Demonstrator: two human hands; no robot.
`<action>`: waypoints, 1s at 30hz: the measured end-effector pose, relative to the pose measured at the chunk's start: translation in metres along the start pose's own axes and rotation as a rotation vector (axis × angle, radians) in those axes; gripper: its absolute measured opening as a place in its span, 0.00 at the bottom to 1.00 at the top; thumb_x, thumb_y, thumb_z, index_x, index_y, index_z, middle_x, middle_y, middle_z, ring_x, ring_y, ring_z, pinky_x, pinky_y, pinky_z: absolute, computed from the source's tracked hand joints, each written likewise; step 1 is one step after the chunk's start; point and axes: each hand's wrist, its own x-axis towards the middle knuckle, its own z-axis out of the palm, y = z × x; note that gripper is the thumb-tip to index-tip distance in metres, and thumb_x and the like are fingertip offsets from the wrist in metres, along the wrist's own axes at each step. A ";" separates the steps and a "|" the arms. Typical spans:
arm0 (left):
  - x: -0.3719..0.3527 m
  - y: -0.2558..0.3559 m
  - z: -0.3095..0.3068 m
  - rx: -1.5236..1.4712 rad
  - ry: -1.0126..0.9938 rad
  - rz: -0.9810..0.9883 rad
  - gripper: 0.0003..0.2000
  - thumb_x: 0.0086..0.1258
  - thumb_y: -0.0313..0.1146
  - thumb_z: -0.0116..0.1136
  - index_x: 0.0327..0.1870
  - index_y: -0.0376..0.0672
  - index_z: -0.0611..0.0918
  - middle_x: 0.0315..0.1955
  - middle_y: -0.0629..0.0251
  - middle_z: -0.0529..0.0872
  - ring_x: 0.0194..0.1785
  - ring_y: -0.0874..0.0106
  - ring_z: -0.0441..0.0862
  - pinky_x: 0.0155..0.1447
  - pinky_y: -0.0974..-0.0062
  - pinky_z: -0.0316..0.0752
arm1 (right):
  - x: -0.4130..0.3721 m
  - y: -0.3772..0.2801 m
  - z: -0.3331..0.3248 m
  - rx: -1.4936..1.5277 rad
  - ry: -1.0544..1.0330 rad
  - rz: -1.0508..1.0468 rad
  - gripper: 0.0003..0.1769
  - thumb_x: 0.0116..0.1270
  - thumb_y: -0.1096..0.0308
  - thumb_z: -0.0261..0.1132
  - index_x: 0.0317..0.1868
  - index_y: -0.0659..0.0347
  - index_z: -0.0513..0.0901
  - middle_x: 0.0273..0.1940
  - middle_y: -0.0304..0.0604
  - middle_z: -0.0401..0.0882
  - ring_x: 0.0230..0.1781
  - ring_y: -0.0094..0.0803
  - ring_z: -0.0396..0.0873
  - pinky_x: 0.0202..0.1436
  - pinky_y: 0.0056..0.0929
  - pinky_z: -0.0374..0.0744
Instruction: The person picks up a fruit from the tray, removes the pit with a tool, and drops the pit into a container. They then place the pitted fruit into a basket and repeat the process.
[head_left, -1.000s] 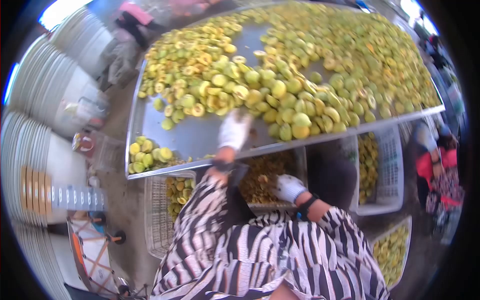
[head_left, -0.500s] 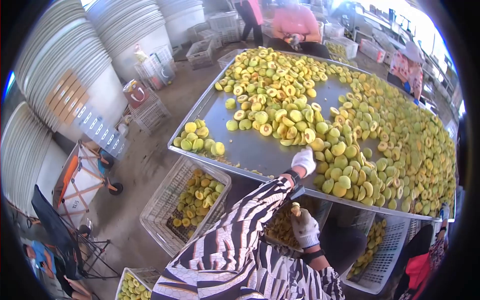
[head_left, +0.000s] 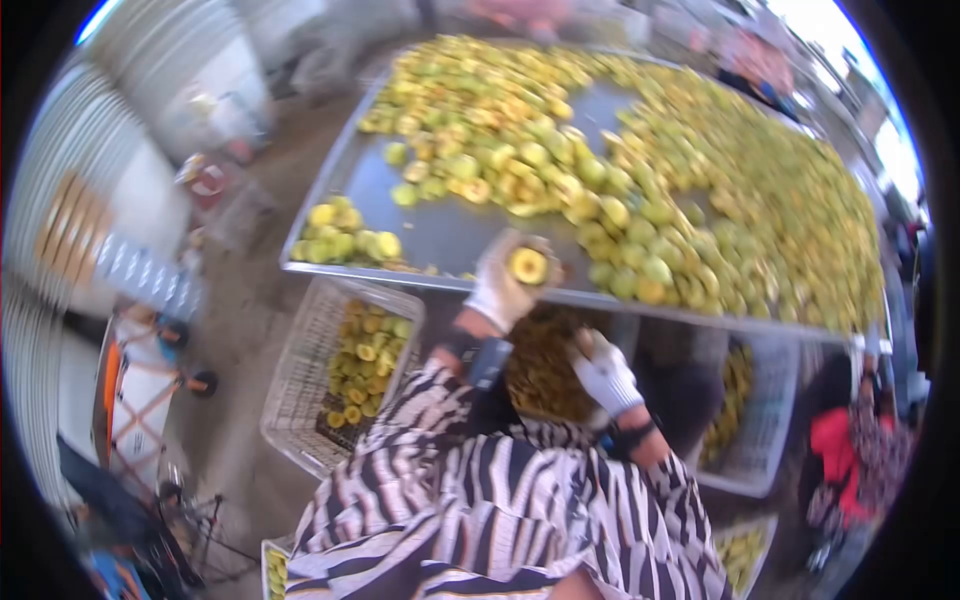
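Note:
My left hand, in a white glove, is at the near rim of the metal table, closed around a halved yellow-green stone fruit. Its cut face with a brown centre is turned up toward me. Below and to the right, my right hand, also gloved, is closed with its fingers bent together. Blur hides what it grips, if anything. Beneath both hands sits a crate of brownish pieces. A large heap of fruit halves covers much of the metal table.
A crate with fruit halves stands on the floor at left, and another crate at right. A small fruit group lies in the table's left corner. People sit along the far side; another person is at right.
My left hand has drawn back from the heap toward me and now holds a fruit half. My right hand has risen closer to the table edge. The view has tilted down.

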 end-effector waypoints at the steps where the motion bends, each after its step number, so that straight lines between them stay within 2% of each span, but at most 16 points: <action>1: -0.002 -0.012 -0.007 -0.686 0.156 -0.485 0.22 0.79 0.49 0.52 0.46 0.35 0.82 0.36 0.54 0.85 0.42 0.59 0.84 0.46 0.59 0.83 | 0.000 -0.008 0.000 0.016 0.029 0.062 0.21 0.71 0.50 0.61 0.53 0.58 0.79 0.47 0.61 0.84 0.51 0.62 0.81 0.54 0.53 0.79; 3: -0.014 -0.014 -0.003 -0.489 0.135 -0.467 0.26 0.80 0.53 0.48 0.47 0.34 0.82 0.37 0.54 0.86 0.42 0.57 0.84 0.46 0.60 0.83 | 0.001 -0.032 -0.012 0.051 0.035 0.118 0.22 0.69 0.48 0.61 0.54 0.55 0.80 0.45 0.61 0.85 0.50 0.60 0.82 0.54 0.52 0.80; 8: -0.038 -0.026 0.013 -0.414 0.129 -0.468 0.28 0.81 0.55 0.44 0.46 0.32 0.82 0.35 0.53 0.85 0.38 0.56 0.84 0.45 0.57 0.82 | 0.001 -0.051 -0.013 0.033 -0.040 0.120 0.22 0.69 0.47 0.60 0.54 0.53 0.81 0.46 0.57 0.86 0.50 0.57 0.83 0.53 0.50 0.81; 11: -0.046 -0.032 0.020 -0.369 0.143 -0.427 0.27 0.80 0.54 0.49 0.40 0.34 0.83 0.33 0.53 0.85 0.36 0.57 0.84 0.43 0.61 0.82 | -0.002 -0.046 -0.009 0.019 -0.034 0.112 0.22 0.69 0.48 0.60 0.54 0.53 0.81 0.46 0.57 0.86 0.49 0.56 0.84 0.51 0.50 0.81; 14: -0.051 -0.032 0.027 -0.282 0.160 -0.427 0.28 0.81 0.54 0.45 0.43 0.33 0.83 0.33 0.53 0.86 0.37 0.57 0.84 0.44 0.59 0.82 | -0.001 -0.035 -0.003 0.014 -0.059 0.091 0.23 0.68 0.49 0.61 0.55 0.56 0.81 0.45 0.60 0.86 0.49 0.57 0.84 0.51 0.50 0.81; 17: -0.054 -0.036 0.037 -0.192 0.175 -0.391 0.27 0.80 0.54 0.45 0.42 0.33 0.83 0.32 0.54 0.86 0.35 0.58 0.84 0.43 0.60 0.82 | -0.003 -0.035 -0.004 0.026 -0.073 0.121 0.24 0.68 0.49 0.61 0.55 0.58 0.81 0.45 0.60 0.86 0.49 0.57 0.84 0.52 0.49 0.81; 21: -0.056 -0.043 0.044 -0.220 0.261 -0.432 0.28 0.79 0.55 0.46 0.35 0.35 0.82 0.28 0.54 0.85 0.31 0.59 0.84 0.38 0.62 0.81 | -0.001 -0.023 0.010 0.118 -0.066 0.111 0.24 0.68 0.50 0.61 0.53 0.60 0.81 0.46 0.60 0.86 0.48 0.56 0.85 0.51 0.47 0.82; 24: -0.059 -0.043 0.046 -0.169 0.191 -0.362 0.28 0.79 0.55 0.47 0.31 0.36 0.82 0.25 0.54 0.84 0.28 0.59 0.83 0.35 0.63 0.80 | -0.002 -0.025 -0.003 0.171 -0.220 0.126 0.23 0.67 0.52 0.61 0.52 0.62 0.82 0.45 0.60 0.86 0.48 0.54 0.85 0.51 0.45 0.82; 27: -0.058 -0.038 0.049 -0.253 0.202 -0.430 0.30 0.78 0.58 0.48 0.25 0.38 0.81 0.22 0.54 0.83 0.23 0.59 0.81 0.29 0.66 0.78 | -0.006 -0.018 -0.002 0.240 -0.216 0.041 0.22 0.67 0.53 0.62 0.52 0.62 0.83 0.44 0.61 0.86 0.47 0.53 0.85 0.50 0.43 0.82; 30: -0.059 -0.031 0.052 -0.195 0.209 -0.452 0.32 0.78 0.59 0.48 0.24 0.38 0.81 0.21 0.53 0.83 0.22 0.59 0.80 0.29 0.66 0.78 | -0.001 -0.004 0.010 0.360 -0.227 -0.072 0.24 0.67 0.51 0.64 0.52 0.64 0.83 0.42 0.59 0.87 0.43 0.48 0.87 0.48 0.40 0.81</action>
